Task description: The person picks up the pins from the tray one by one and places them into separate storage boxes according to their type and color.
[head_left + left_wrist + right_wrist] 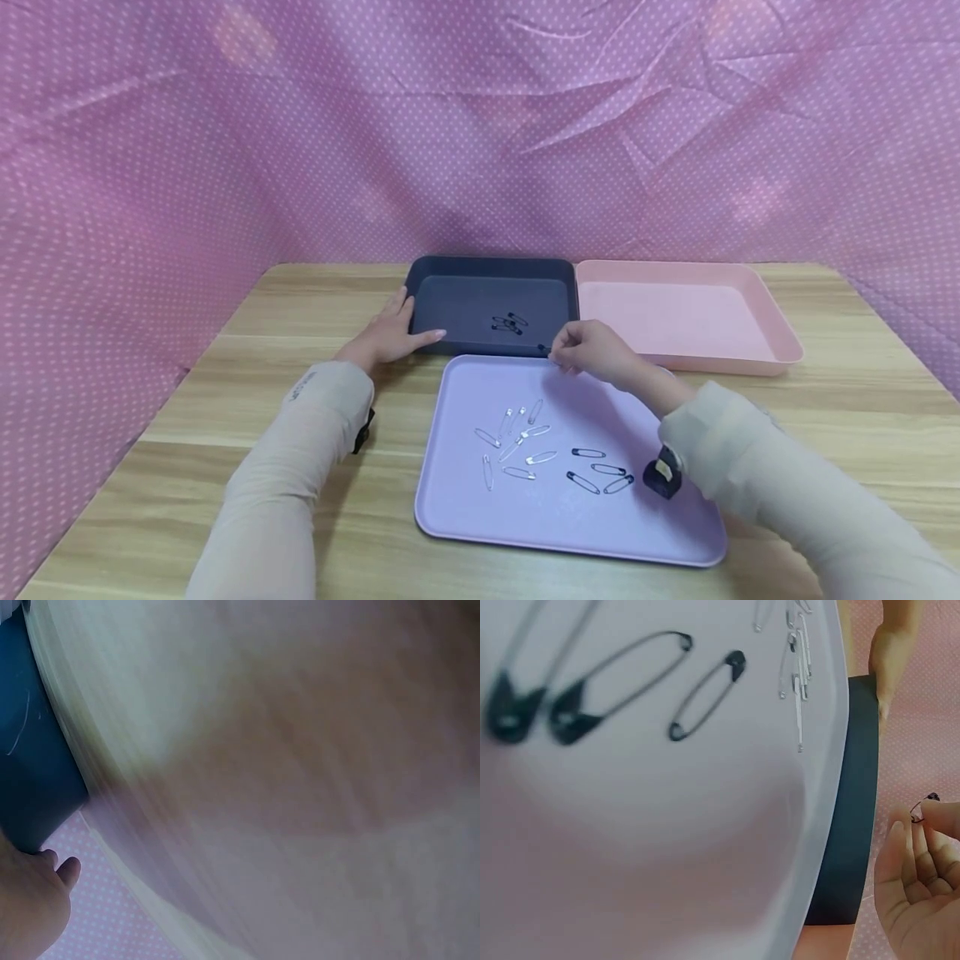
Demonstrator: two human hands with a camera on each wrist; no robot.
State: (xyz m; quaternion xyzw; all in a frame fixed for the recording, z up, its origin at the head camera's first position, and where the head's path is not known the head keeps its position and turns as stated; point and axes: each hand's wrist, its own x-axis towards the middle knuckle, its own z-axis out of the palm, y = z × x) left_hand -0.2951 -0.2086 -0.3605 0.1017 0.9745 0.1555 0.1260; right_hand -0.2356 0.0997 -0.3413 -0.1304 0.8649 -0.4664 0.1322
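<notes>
My right hand [592,354] pinches a black safety pin [933,797] between thumb and fingertips, at the near rim of the dark tray [480,287]. My left hand [386,333] rests at that tray's near left corner, with fingers along the outer side and the thumb stretched over the near rim. Several black safety pins [510,325] lie in the dark tray. On the lavender tray [465,508], silver safety pins [519,472] are scattered at the left and several black safety pins [582,482] lie right of them.
A pink tray [675,321] stands against the dark tray's right side. All three trays are on a wood-grain table [255,400]. Pink dotted cloth [480,150] hangs behind and at the sides.
</notes>
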